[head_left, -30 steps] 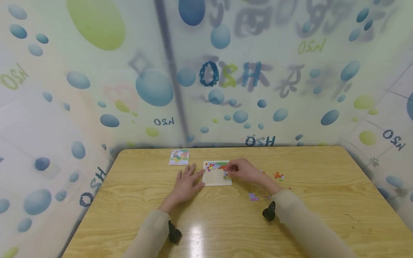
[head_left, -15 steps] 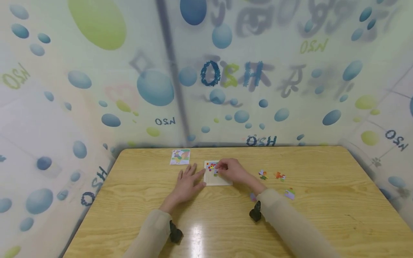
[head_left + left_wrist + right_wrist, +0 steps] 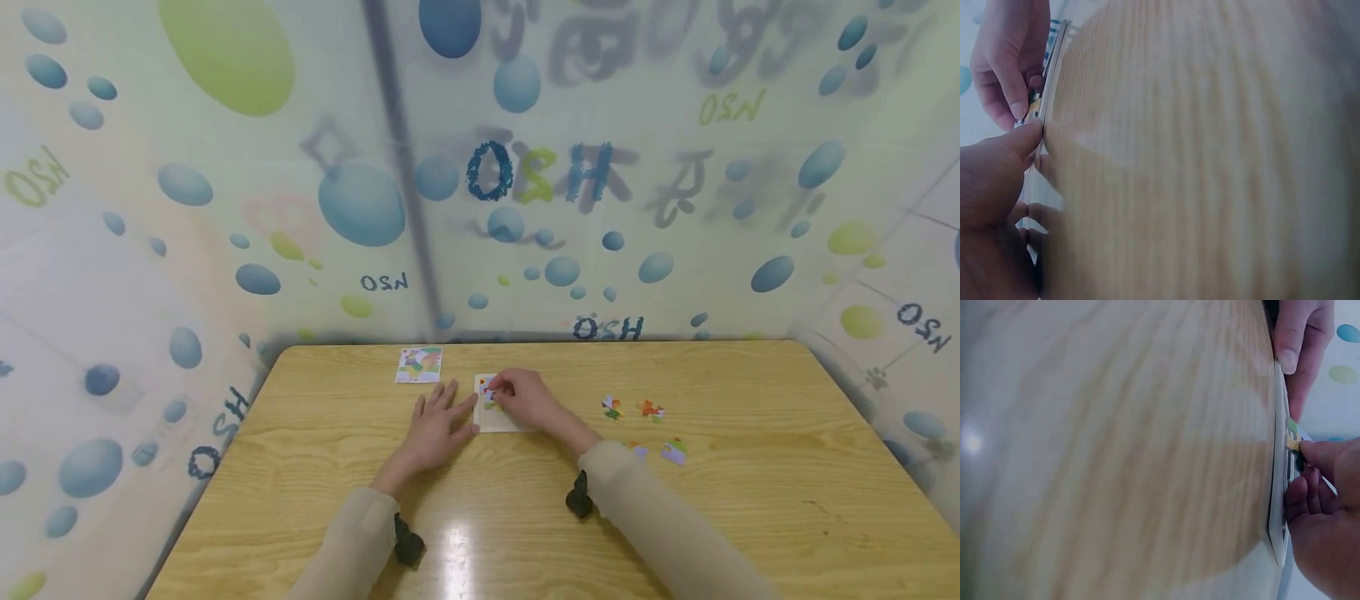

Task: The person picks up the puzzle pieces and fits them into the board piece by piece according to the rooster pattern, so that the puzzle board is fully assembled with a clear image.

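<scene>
A pale puzzle board (image 3: 504,423) lies on the wooden table, with colourful pieces along its far side partly covered by my right hand (image 3: 531,402). That hand pinches a small jigsaw puzzle piece (image 3: 1294,445) between thumb and finger, right over the left part of the board. In the right wrist view the piece shows yellow and green, tilted above the board's tray. My left hand (image 3: 433,433) rests with spread fingers on the table, its thumb and index fingertip at the board's left edge.
Beyond the left hand, a square picture card (image 3: 419,365) lies near the table's far edge. To the right are several loose puzzle pieces (image 3: 651,409), some partly behind the right sleeve (image 3: 667,508). A patterned wall (image 3: 525,250) stands behind the table (image 3: 750,467).
My right hand has slid left across the board with the pinched puzzle piece, uncovering more loose pieces on the right. The left hand stays at the board's edge.
</scene>
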`<action>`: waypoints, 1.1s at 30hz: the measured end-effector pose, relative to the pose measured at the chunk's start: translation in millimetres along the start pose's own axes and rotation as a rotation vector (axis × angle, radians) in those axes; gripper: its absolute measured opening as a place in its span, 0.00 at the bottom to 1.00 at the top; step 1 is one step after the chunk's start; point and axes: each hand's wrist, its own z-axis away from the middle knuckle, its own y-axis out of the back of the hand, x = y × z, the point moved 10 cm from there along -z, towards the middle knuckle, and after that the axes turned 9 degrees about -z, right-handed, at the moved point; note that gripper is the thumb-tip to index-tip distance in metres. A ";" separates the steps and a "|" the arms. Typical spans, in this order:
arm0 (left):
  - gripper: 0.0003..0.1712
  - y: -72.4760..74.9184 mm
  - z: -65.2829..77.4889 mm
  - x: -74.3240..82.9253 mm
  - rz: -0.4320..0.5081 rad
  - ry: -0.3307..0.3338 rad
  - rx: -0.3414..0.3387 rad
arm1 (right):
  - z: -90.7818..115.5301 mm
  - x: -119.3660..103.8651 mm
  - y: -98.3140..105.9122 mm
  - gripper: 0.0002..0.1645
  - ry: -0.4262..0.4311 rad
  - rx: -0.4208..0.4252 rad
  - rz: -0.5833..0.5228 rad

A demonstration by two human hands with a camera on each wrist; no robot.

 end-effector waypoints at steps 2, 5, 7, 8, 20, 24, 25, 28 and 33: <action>0.32 0.1 0.2 0.1 0.004 -0.001 0.003 | -1.3 -0.5 -3.1 0.07 0.004 -0.010 0.017; 0.31 -0.3 -0.3 0.2 0.006 -0.006 0.008 | -3.2 -1.2 -6.2 0.07 0.012 -0.019 0.035; 0.31 -1.0 -0.8 0.2 0.003 -0.007 0.006 | -4.4 -1.3 -7.6 0.06 0.013 -0.021 0.042; 0.31 -1.1 -1.0 0.3 0.002 -0.009 0.006 | -4.8 -1.1 -8.2 0.07 0.011 -0.020 0.042; 0.31 -0.2 -0.6 -0.6 0.008 -0.003 0.008 | -4.7 -0.9 -15.7 0.05 -0.018 -0.017 0.076; 0.31 0.8 0.3 0.0 0.012 0.002 0.008 | -4.5 -1.2 -17.8 0.05 -0.022 -0.021 0.084; 0.31 0.9 0.4 0.2 0.015 0.002 0.008 | -4.6 -1.1 -18.1 0.05 -0.022 -0.020 0.084; 0.31 1.3 0.3 0.9 0.014 -0.001 0.009 | -5.0 -0.2 -17.8 0.05 -0.029 -0.016 0.080; 0.31 2.4 0.2 3.3 0.008 -0.017 0.014 | -5.1 -0.2 -14.8 0.05 -0.018 0.006 0.074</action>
